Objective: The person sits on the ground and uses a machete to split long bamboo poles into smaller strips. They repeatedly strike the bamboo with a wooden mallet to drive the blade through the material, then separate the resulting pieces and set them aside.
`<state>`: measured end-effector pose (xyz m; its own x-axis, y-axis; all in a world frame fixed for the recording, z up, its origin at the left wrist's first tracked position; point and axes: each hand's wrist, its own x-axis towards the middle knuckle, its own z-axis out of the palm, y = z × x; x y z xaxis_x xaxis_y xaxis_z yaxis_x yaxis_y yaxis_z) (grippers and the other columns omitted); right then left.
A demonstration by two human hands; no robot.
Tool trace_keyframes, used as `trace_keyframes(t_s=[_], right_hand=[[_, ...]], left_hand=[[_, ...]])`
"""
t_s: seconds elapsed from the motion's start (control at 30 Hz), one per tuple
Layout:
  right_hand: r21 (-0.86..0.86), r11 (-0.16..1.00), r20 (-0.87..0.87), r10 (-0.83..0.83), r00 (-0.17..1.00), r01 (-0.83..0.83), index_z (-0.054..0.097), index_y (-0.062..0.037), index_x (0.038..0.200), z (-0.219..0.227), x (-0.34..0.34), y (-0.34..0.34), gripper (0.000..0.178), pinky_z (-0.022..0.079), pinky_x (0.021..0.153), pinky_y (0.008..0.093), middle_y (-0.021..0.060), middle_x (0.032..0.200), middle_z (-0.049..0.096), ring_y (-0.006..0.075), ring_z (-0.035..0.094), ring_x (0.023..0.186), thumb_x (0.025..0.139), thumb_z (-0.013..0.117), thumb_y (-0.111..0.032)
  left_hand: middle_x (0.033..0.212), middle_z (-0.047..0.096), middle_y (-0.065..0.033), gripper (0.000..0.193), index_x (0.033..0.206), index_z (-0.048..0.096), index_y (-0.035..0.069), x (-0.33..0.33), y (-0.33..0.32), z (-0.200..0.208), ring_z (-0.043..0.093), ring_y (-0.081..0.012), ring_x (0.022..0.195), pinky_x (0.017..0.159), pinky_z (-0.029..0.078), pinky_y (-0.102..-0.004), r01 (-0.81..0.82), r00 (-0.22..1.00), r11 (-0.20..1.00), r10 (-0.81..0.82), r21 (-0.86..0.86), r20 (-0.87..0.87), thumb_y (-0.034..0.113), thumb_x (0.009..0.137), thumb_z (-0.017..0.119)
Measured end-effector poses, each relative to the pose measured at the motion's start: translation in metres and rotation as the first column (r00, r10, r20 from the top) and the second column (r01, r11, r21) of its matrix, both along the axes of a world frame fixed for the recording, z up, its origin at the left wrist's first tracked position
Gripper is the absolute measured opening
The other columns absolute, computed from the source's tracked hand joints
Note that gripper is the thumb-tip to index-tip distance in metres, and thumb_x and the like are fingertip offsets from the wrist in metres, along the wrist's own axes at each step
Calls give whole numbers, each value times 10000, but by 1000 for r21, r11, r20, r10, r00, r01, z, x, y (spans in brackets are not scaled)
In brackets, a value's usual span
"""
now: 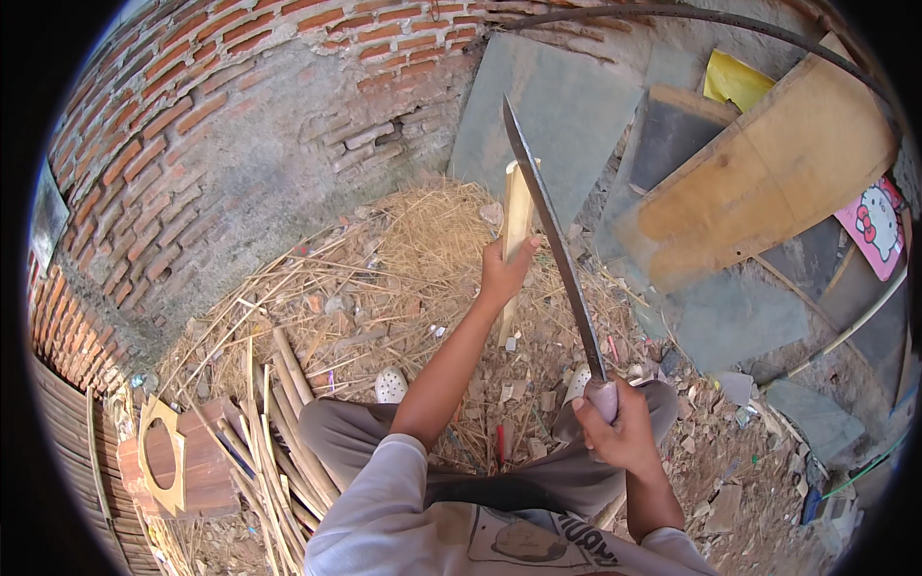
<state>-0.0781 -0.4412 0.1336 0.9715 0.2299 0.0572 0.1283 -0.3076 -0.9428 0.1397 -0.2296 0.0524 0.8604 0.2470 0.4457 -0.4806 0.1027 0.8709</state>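
My left hand (507,276) is wrapped round a pale split piece of bamboo (519,206), which stands nearly upright in front of me; its lower end reaches down toward the littered ground. In my right hand (615,427) is a machete (562,245), gripped by its pale handle near my right knee. Its long dark blade points up and away, leaning left. In this view the blade's upper part passes just beside the bamboo's top; whether they touch I cannot tell.
Bamboo strips (279,432) lie in a pile left of my knee, beside a brown board (197,466). A brick wall (182,144) curves along the far left. Dry shavings (437,235) cover the ground ahead. Grey sheets (547,115) and a tan panel (759,173) lean at the right.
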Motion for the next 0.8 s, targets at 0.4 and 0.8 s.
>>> trace_keyframes(t_s=[0.4,0.8], right_hand=[[134,991,150,-38,988,17,579,23,916,17,1,4,196,407,519,273,28,648,554,85,502,569,864,688,-132],[661,750,-431,420,798,-38,526,-29,835,29,12,-13,130,398,388,319,2,570,536,122,478,375,923,603,-85]], left_hand=[[661,545,53,329,917,697,14,-3,-1,5,469,-34,591,518,385,-232,21,999,999,-20,30,-26,343,935,708],[649,546,49,363,895,693,1,5,-1,-10,488,-46,598,534,408,-255,2,999,998,0,61,-45,362,939,699]])
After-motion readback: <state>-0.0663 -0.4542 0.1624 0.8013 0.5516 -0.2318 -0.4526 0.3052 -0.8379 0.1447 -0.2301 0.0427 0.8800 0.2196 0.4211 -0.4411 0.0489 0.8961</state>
